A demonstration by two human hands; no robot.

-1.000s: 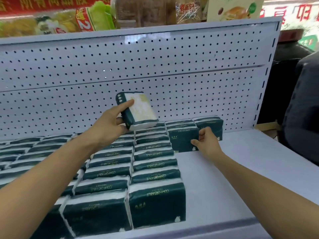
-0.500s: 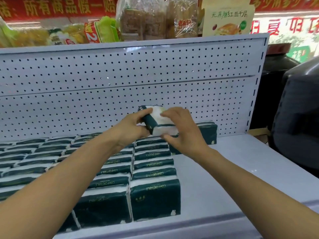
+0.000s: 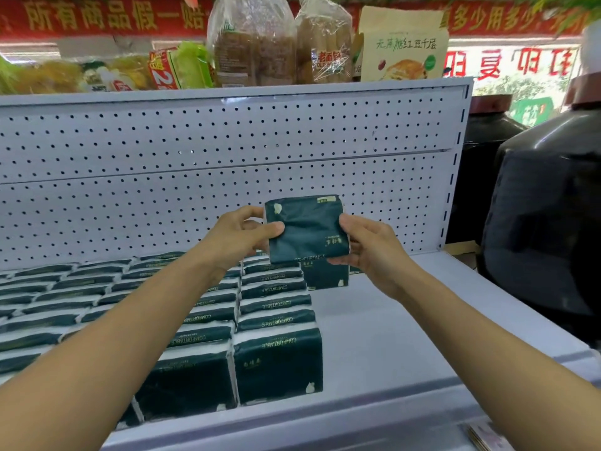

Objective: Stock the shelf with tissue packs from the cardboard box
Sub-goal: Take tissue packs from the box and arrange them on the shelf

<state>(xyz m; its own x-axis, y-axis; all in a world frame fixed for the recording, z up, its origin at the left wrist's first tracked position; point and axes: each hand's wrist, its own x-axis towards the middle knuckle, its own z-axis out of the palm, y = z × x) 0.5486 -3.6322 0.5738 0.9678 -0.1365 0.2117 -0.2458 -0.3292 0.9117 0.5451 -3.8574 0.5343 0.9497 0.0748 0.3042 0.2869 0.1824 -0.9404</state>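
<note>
Up in front of the perforated back panel [image 3: 227, 164], one dark green tissue pack [image 3: 307, 227] is held in the air by both hands, its broad face turned toward the camera and its printing reading upside down. On its left edge the left hand [image 3: 242, 234] grips it, thumb across the front and fingers curled behind; on its right edge the right hand [image 3: 369, 245] does the same, thumb on the front near the upper corner and fingers wrapped under the lower corner. Two bare forearms reach in from the bottom of the view. Below the held pack, the white shelf [image 3: 390, 336] carries stocked tissue packs [image 3: 276, 320] standing on edge in rows that run from the front lip back to the panel; the rightmost full row shows about eight packs, and at least four more rows lie to its left, their far ends cut off by the frame so that a full count cannot be made. One further pack [image 3: 328, 276] stands alone at the back, just right of the rows and directly beneath the held one. On the top ledge stand two clear bags of bread [image 3: 253, 43] and one paper snack bag [image 3: 403, 43]. No cardboard box shows.
</note>
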